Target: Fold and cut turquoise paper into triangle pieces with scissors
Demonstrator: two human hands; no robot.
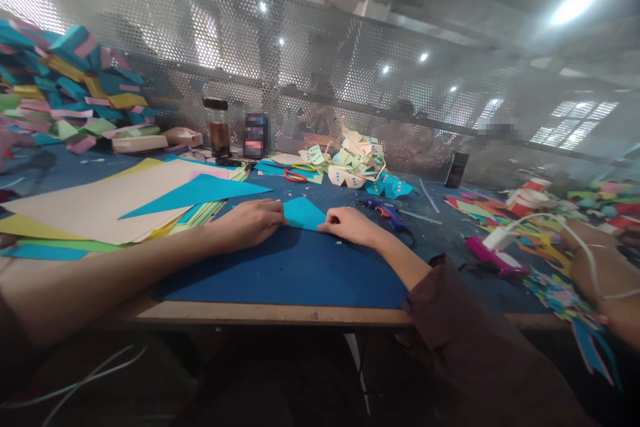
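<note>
A small blue paper triangle (303,213) lies on the dark blue tabletop, its tip pointing away from me. My left hand (259,219) grips its left corner, fingers curled in. At the opposite corner, my right hand (346,224) pinches the paper between thumb and bent fingers. To the left of my left hand, a larger folded blue sheet (200,192) rests on a stack of coloured paper (95,203). A blue glue gun (385,211) lies just beyond my right hand.
Behind the hands are red-handled scissors (295,176) and a heap of cut paper pieces (357,160). A lidded jar (219,128) stands near the perforated screen. Folded paper is piled at far left (75,87). On the right are a pink power strip (495,257) and another person's arm (603,273).
</note>
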